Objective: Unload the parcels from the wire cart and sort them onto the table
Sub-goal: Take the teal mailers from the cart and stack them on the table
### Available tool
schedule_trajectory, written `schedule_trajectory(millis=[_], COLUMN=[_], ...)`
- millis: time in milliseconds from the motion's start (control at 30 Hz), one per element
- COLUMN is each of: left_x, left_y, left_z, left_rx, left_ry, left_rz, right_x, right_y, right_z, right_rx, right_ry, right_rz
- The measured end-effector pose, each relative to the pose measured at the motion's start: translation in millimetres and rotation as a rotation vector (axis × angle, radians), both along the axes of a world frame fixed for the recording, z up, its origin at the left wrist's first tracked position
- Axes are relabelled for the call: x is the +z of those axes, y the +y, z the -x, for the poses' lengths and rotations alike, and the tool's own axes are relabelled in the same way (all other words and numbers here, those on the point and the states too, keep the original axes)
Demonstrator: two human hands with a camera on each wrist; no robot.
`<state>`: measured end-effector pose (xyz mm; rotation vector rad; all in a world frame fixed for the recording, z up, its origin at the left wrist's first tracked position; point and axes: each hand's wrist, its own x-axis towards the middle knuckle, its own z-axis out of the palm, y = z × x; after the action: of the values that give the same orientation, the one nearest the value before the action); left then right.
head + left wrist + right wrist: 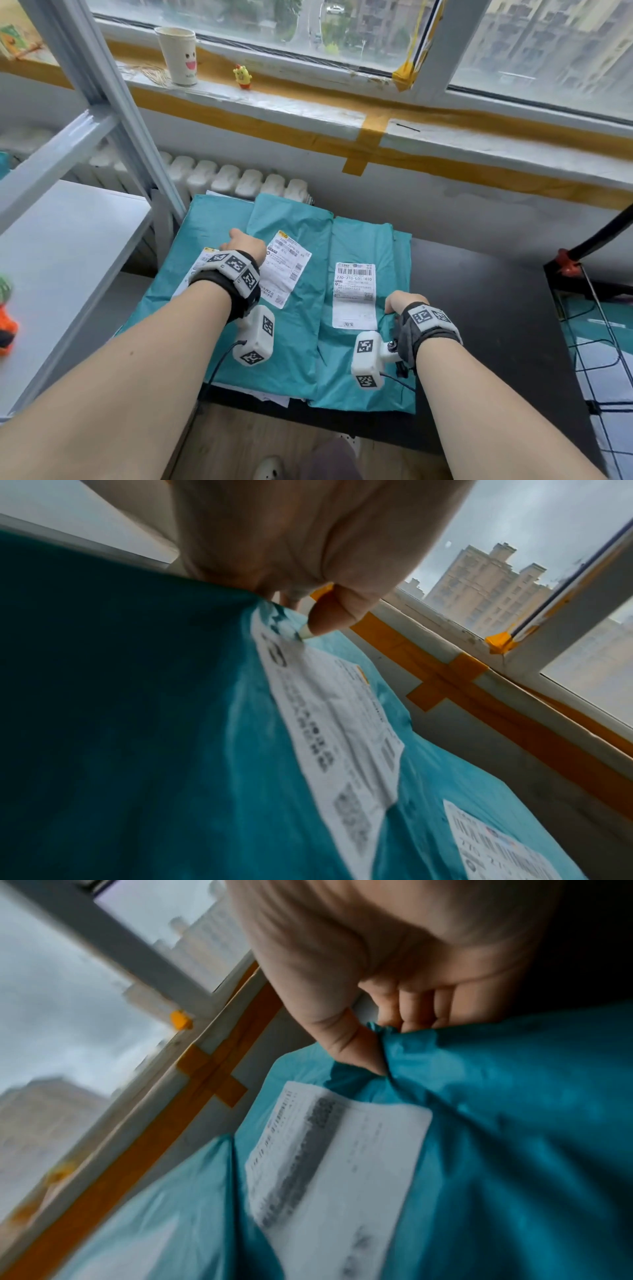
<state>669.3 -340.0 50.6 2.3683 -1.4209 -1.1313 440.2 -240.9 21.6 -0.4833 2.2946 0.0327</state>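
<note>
Left hand: the left hand [245,245] is curled on the middle parcel [291,308], thumb [329,615] and fingers pinching the teal film at the top corner of its shipping label [286,267].
Right hand: the right hand [399,301] pinches a bunched fold of the right parcel [363,370], just beside its white label [354,294].
Parcels: three teal mailer bags lie overlapping on the black bench [479,308]; the left parcel [178,274] sits partly under the left wrist.
Wire cart: the wire cart [603,359] stands at the right edge, beside the bench.
Around: a paper cup [178,54] and a yellow figurine [242,76] stand on the taped windowsill [308,102]; a white radiator [239,180] is behind the parcels; a grey shelf frame [85,102] stands to the left.
</note>
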Motion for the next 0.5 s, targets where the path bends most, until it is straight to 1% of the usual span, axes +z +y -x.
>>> schedule_trajectory(millis=[33, 200, 267, 367, 500], left_x=[0.3, 1.9, 2.9, 2.8, 3.9], left_y=[1.6, 5.5, 5.9, 6.8, 7.5], left_z=[3.1, 10.3, 9.9, 9.9, 10.3], left_rx=[-0.016, -0.076, -0.094, -0.108, -0.125], left_ry=[-0.014, -0.057, -0.054, -0.047, -0.049], left_rz=[-0.007, -0.055, -0.055, -0.034, -0.017], right_x=[1.8, 7.9, 12.4, 16.9, 12.6], right_y=[3.1, 9.2, 6.6, 6.5, 8.4], right_z=[-0.3, 1.2, 2.7, 4.7, 17.0], right_rx=[0.012, -0.096, -0.172, -0.213, -0.233], right_ry=[0.038, -0.112, -0.148, -0.147, -0.094], right_rz=[0.05, 0.235, 0.296, 0.298, 0.315])
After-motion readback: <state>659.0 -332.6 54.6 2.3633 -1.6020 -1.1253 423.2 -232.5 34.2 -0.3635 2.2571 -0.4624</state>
